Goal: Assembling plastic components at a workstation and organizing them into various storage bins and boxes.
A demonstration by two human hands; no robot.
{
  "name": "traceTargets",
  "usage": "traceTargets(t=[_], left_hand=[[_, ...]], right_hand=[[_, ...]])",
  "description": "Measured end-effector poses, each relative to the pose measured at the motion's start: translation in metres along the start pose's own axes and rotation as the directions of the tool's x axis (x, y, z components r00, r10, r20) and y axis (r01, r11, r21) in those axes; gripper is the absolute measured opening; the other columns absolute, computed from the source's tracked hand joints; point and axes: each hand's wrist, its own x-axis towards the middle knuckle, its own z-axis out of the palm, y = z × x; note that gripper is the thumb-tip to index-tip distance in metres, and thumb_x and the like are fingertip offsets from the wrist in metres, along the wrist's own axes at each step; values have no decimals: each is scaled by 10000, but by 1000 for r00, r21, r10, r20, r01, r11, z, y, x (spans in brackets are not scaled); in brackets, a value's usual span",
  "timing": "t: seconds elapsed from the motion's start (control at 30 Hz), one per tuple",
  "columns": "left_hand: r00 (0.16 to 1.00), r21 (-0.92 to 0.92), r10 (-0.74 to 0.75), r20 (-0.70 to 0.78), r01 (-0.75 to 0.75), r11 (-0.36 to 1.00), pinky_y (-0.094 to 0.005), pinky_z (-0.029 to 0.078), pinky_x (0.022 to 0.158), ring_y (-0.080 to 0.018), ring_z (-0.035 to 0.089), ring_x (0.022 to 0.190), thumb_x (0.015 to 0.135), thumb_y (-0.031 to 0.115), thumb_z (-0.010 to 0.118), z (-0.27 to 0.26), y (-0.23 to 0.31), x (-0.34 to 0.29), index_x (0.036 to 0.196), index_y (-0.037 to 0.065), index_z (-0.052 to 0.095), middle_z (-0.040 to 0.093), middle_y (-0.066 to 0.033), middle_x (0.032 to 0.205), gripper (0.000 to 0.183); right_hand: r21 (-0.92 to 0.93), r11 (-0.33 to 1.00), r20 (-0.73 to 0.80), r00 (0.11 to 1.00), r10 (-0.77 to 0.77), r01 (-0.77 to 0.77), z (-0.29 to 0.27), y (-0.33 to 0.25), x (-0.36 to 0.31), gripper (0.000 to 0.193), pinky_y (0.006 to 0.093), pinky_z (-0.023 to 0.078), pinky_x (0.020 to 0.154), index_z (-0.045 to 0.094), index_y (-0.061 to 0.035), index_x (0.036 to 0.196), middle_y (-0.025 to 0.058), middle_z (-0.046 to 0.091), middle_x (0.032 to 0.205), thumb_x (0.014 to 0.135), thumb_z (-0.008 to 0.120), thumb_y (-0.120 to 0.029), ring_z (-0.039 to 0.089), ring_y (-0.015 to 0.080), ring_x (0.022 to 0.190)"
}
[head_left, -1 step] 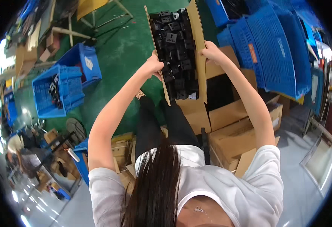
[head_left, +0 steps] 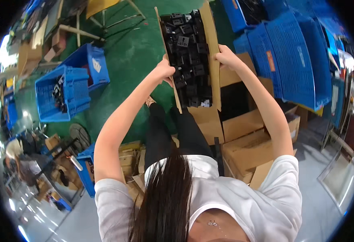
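Note:
An uncovered cardboard box [head_left: 212, 60] is held out in front of me, over my legs. Inside lies a jumble of black plug sockets [head_left: 183, 41], with a paler grey piece [head_left: 205, 103] at the near end. My left hand [head_left: 165, 71] grips the box's left wall, thumb toward the inner side and fingers behind the cardboard. On the opposite side, my right hand [head_left: 226, 57] is closed on the right wall. Parts of the fingers of both hands are hidden by the cardboard.
Blue crates [head_left: 64, 94] holding dark parts stand on the green floor at left. Large blue crates [head_left: 290, 60] are stacked at right. Below my right arm are an open carton [head_left: 245, 125] and a closed carton [head_left: 245, 151]. Another person [head_left: 17, 157] bends down far left.
The surroundings have shifted very slightly in the view, the left crates a little rightward. Both hands keep the same hold on the box.

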Motion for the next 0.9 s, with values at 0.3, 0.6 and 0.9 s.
traceTargets(t=[0.3,0.6,0.9], left_hand=[[972,-136,-21,-233,-12,991,-425,528,439,-367,600,533,683,-19,394,-65,-28,-50,1284,90,87,501,-240,1039,683],[970,-223,-65,-234,12,975,-412,528,480,-354,604,530,678,-24,376,-134,-58,-69,1346,128,-72,503,-253,1071,818],[968,-306,-7,-252,-73,949,-460,535,450,-386,601,664,649,-92,341,-193,-48,-100,1292,95,138,483,-245,1037,700]], right_hand=[[-99,994,227,974,-25,48,57,-99,15,289,305,490,508,475,-22,1011,68,551,785,722,465,-32,574,170,671],[-123,985,357,932,-69,120,111,-156,45,263,328,513,547,488,14,961,92,559,817,705,474,-47,587,199,720],[-195,973,323,945,-53,122,157,-193,87,290,351,525,564,491,15,971,99,561,842,688,458,-44,591,217,739]])
